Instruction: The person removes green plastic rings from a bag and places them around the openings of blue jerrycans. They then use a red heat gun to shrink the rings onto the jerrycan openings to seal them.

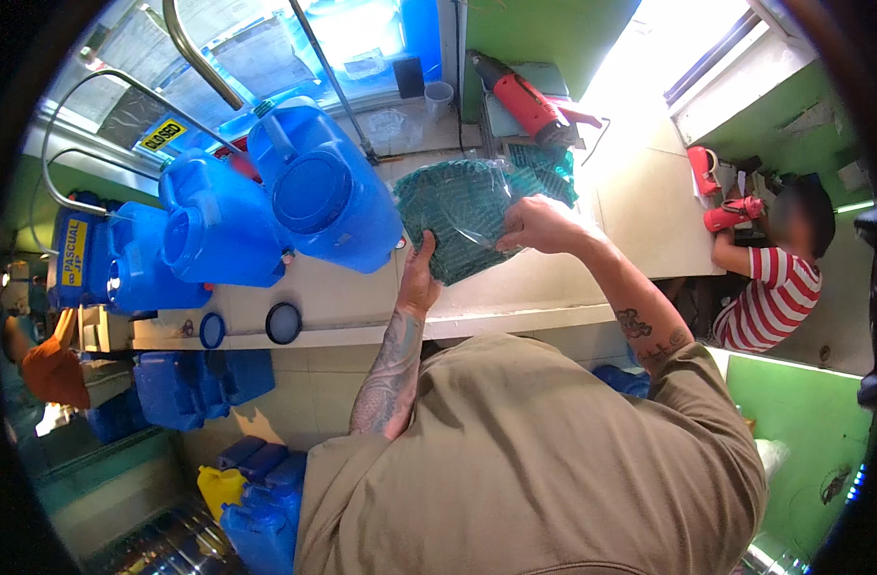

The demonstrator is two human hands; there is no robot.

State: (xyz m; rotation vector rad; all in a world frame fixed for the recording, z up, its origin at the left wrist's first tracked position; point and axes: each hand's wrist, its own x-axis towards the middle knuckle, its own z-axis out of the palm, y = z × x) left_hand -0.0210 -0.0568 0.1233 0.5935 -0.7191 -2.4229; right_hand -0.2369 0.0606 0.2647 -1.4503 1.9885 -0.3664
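A clear plastic bag of green printed film pieces [456, 215] is held up over the counter in front of me. My left hand [418, 277] grips its lower left edge, thumb on the near face. The fingers of my right hand [539, 226] pinch the bag's right side. More green printed film [550, 169] lies just behind, partly hidden by the bag and my right hand. A large blue plastic water jug [366, 215] stands immediately left of the bag. Beyond the bag, a red heat gun [521, 100] rests on a stack of things.
More blue water jugs [219, 230] stand leftward beneath curved metal filling pipes [201, 54]. Two round caps [284, 322] lie near the counter's front edge [352, 332]. A plastic cup [438, 99] is by the window. A person in a striped shirt [773, 298] sits at right; another person [54, 374] is far left.
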